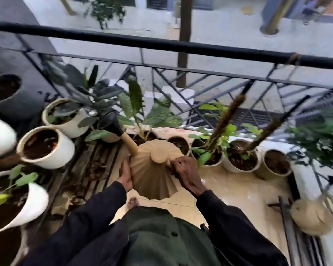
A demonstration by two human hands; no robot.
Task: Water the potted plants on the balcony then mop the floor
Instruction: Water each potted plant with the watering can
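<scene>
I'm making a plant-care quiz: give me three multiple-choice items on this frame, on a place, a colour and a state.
1. The spout of the watering can points: A up and left; B to the right; C straight down.
2. Its rose head is: A white; B black; C red.
3. The right hand: A hangs idle; B grips the can's top; C lies flat on a pot.
Key: 1 A, it slants toward the white pots at left; 2 B, dark against the beige spout; 3 B, fingers curl over the top.
</scene>
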